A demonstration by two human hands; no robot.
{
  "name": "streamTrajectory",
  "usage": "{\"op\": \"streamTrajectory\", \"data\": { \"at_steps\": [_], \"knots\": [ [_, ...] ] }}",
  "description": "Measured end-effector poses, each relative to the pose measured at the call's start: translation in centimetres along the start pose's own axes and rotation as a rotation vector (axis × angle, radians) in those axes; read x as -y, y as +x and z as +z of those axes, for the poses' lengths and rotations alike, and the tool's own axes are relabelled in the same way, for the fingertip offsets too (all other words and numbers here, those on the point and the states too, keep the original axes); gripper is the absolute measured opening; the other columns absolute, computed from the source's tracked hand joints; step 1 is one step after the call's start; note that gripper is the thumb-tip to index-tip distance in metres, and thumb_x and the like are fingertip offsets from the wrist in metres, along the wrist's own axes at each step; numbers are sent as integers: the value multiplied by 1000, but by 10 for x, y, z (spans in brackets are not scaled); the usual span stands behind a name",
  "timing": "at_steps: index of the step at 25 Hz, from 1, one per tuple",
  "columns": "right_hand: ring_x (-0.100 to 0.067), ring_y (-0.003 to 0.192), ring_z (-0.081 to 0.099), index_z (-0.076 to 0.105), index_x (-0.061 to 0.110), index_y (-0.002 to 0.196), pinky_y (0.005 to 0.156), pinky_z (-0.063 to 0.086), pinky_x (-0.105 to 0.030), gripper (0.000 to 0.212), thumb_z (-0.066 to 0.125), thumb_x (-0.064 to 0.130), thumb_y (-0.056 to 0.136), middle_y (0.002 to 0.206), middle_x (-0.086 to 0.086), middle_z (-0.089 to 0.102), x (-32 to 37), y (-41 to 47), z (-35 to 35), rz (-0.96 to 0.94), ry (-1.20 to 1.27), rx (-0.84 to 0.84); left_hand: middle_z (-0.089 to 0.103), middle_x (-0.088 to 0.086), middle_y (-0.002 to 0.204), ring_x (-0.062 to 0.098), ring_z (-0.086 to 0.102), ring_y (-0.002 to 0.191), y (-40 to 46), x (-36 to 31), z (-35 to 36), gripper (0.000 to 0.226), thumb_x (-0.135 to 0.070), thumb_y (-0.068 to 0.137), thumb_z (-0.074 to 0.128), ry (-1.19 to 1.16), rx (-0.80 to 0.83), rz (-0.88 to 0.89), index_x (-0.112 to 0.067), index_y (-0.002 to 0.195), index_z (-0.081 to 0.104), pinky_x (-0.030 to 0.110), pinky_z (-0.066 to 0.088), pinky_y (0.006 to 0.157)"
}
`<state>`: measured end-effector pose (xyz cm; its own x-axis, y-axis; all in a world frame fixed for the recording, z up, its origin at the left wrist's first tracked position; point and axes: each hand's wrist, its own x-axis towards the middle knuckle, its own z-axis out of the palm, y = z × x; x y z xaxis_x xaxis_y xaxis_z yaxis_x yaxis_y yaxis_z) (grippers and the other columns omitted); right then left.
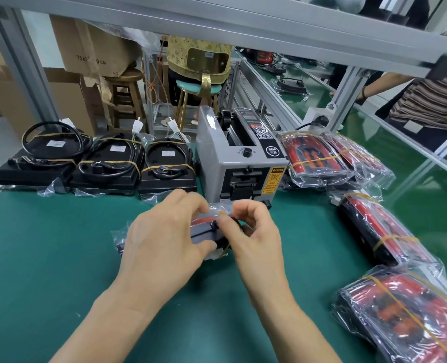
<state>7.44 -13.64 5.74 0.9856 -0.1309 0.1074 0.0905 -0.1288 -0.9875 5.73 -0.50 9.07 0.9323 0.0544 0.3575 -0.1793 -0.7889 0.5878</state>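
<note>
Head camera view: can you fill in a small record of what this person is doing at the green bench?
Work in hand: black-and-red device in a clear plastic bag
Left hand: grips the bagged device
Right hand: pinches the bag
Behind: grey box-shaped machine
Left row: three black units bound with rubber bands
Right side: more bagged red-and-black devices
Surface: green mat

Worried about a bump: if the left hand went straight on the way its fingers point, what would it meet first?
Past the bagged unit that the left hand holds, probably the grey tape dispenser; depth unclear.
</note>
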Motion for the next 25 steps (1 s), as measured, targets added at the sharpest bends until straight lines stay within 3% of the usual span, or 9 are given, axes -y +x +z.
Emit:
{"op": "streamTrajectory", "data": {
  "at_steps": [2, 6, 9, 12, 17, 19, 21, 23, 25],
  "knots": [
    [-3, 93, 58, 60, 27, 91, 83, 45, -15, 16, 69, 16, 84, 100, 6, 62, 0, -1, 3, -23, -52, 11, 59, -13, 82, 17, 57, 75, -1, -1, 0, 42, -30, 56, 83, -14, -18, -24, -30, 86, 54, 31, 43, 63],
    [-7, 81, 55, 60, 25, 88, 77, 46, -26, 18, 61, 7, 86, 86, 14, 61, 2, 8, 2, 43, 43, 16, 60, -12, 83, 17, 57, 76, -2, -3, -1, 40, -27, 57, 83, -22, 1, -7, -29, 84, 54, 33, 45, 65],
    [-11, 94, 58, 60, 28, 97, 88, 50, -36, 17, 67, 19, 85, 103, 7, 61, 1, 5, 4, 42, 24, 76, 59, -13, 82, 17, 56, 75, 0, -3, -3, 40, -29, 57, 83, -22, 0, -21, -30, 84, 53, 33, 45, 64],
    [-10, 111, 54, 58, 36, 103, 100, 44, -43, 35, 70, 37, 70, 114, 10, 57, -2, 1, 4, -8, -84, 147, 59, -14, 80, 17, 57, 73, 0, -3, -3, 39, -34, 58, 81, -29, 21, -17, -30, 84, 52, 34, 46, 62],
    [-6, 115, 52, 60, 35, 107, 87, 45, -17, 44, 72, 28, 66, 117, 10, 60, -13, 16, -15, 98, 147, 215, 63, -19, 99, 18, 59, 94, 3, -1, -5, 49, -52, 68, 69, 188, 106, -68, -39, 113, 53, 28, 40, 71],
    [3, 124, 47, 56, 38, 119, 98, 40, -19, 53, 70, 30, 69, 128, 19, 56, -22, 16, -27, 110, 194, 253, 68, -12, 104, 20, 61, 99, 6, 5, -7, 59, -62, 68, 62, 258, 122, -70, -42, 123, 53, 28, 42, 76],
    [9, 128, 42, 46, 40, 131, 111, 32, -26, 71, 75, 31, 66, 136, 25, 50, -30, 15, -39, 117, 166, 332, 72, -13, 97, 14, 65, 95, 8, 17, -16, 64, -62, 59, 69, 40, 93, -75, -42, 119, 59, 24, 46, 80],
    [9, 132, 39, 40, 38, 139, 114, 28, -30, 92, 82, 32, 57, 140, 25, 48, -30, 13, -50, 99, 96, 438, 73, -18, 94, 2, 68, 93, 9, 32, -25, 67, -51, 52, 87, -411, 98, -109, -40, 114, 64, 11, 46, 83],
    [-3, 133, 43, 46, 32, 138, 113, 31, -35, 88, 83, 31, 58, 139, 14, 53, -25, 14, -53, 12, 57, 508, 75, -10, 98, 3, 69, 95, 7, 45, -24, 65, -33, 52, 88, -788, 124, -62, -36, 113, 67, 8, 47, 83]
  ]
}}
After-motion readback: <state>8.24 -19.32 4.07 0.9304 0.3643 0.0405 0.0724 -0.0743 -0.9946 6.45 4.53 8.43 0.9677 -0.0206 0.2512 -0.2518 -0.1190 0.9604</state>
